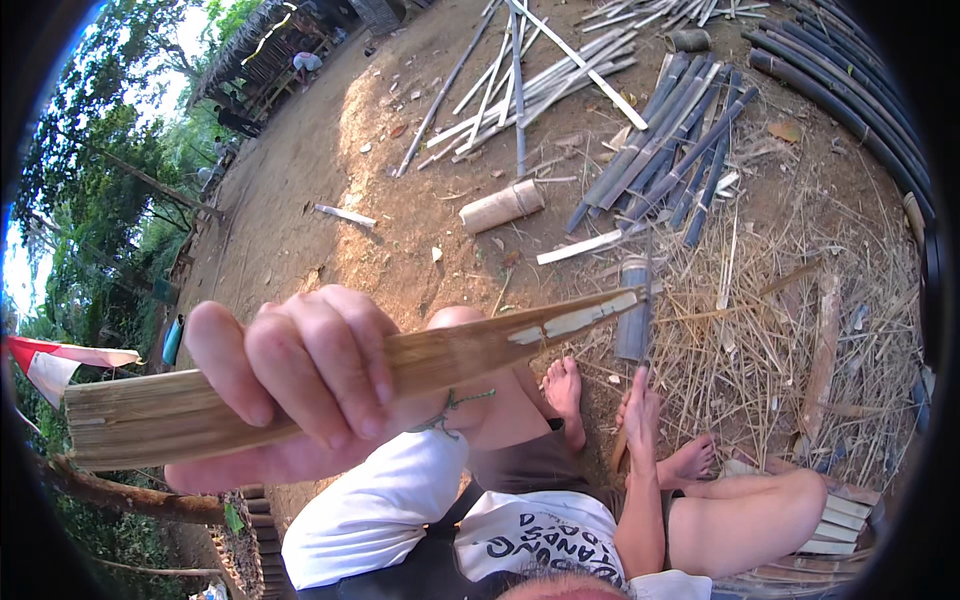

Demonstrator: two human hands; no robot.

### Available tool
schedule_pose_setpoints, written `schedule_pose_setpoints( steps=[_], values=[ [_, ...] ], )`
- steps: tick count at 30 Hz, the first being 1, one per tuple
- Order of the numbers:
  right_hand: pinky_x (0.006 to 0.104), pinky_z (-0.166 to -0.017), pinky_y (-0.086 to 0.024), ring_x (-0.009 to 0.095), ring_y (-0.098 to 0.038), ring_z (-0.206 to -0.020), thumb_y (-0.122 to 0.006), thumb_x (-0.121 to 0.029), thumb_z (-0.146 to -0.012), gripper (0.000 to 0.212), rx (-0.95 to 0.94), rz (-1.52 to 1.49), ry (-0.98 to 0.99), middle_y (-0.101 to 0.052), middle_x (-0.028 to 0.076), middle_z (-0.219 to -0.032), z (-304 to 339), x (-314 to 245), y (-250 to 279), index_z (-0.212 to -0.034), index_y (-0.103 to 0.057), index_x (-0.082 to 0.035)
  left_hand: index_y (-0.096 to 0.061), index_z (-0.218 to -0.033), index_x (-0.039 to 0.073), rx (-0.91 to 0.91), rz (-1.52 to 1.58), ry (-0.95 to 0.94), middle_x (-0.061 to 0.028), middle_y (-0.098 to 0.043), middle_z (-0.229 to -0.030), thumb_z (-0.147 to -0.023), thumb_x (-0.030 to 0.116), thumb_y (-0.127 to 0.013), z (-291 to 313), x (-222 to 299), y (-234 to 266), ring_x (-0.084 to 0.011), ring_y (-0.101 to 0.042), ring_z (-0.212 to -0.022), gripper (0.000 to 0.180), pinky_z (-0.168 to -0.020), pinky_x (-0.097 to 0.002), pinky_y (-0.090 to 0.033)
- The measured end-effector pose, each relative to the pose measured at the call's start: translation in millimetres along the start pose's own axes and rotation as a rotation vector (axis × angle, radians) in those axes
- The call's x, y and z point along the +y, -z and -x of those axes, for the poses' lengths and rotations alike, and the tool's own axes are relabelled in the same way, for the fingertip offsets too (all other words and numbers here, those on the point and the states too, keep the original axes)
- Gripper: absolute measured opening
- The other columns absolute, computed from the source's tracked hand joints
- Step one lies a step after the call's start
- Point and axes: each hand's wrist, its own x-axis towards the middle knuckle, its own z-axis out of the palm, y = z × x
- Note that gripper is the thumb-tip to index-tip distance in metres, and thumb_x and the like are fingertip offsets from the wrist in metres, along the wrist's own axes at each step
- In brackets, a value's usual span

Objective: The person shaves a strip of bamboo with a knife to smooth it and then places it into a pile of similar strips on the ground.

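Close in front of me, my left hand (310, 370) is wrapped round a split bamboo strip (450, 352), wide at its left end and tapering to the right. A pale shaved patch shows near its narrow tip. My right hand (640, 412) is closed on the handle of a knife, with the thin knife blade (648, 325) pointing away from me. The strip's tip overlaps the blade in view; whether they touch I cannot tell. Part of the brown handle shows below the right fingers. A green string is tied at my left wrist.
Straw-like shavings (750, 340) cover the ground at right. Split dark bamboo (660, 150) and pale strips (550, 90) lie beyond, with long poles (850, 90) at far right. A short bamboo section (502, 206) lies ahead. My bare feet (565, 395) rest on the dirt.
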Motion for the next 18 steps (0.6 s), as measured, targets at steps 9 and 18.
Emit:
schedule_pose_setpoints(
  steps=[9,18],
  values=[
    [0.0338,-0.055,-0.044,0.013,-0.056,-0.06,-0.051,-0.036,-0.102,0.047,-0.159,0.316,0.574,-0.062,0.011,-0.064,40.4,-68.1,-28.8,-0.083,-0.064,0.004,-0.043,-0.061,0.017,0.155,-0.102,0.151,0.0054,-0.043,-0.049,-0.087,0.03,-0.068,5.3,13.7,18.0,-0.0073,-0.043,-0.042,0.038,-0.044,-0.0227,-0.033],
    [0.0443,-0.061,-0.051,0.036,-0.064,-0.058,-0.055,-0.05,-0.097,0.057,-0.078,0.298,0.719,-0.06,0.023,-0.059,75.1,-85.7,-41.8,-0.072,-0.064,0.001,-0.041,-0.053,0.02,0.19,-0.143,0.189,0.0064,-0.042,-0.045,-0.08,0.015,-0.061,-8.6,17.0,35.5,-0.0056,-0.038,-0.037,0.034,-0.044,-0.0215,-0.031]
  ],
)
